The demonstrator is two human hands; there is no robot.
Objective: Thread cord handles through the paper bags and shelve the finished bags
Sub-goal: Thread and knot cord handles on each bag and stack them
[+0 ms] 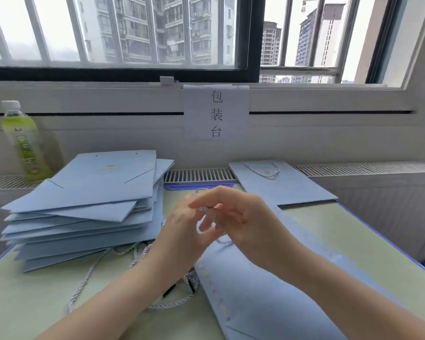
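Left hand (182,224) and right hand (233,217): blurred, both pinching cord (201,209) above flat blue paper bag (250,285) on tabletop (35,303). Wall sign (216,112): "包装台". Bottle (22,141) label illegible.

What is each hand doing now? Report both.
Left hand: pinches the cord.
Right hand: fingers on the same cord; grip blurred, cannot be told.

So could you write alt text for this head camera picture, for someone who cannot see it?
Two hands, left hand and right hand, work a cord over a flat blue paper bag on a table. A stack of bags and a green bottle sit left.
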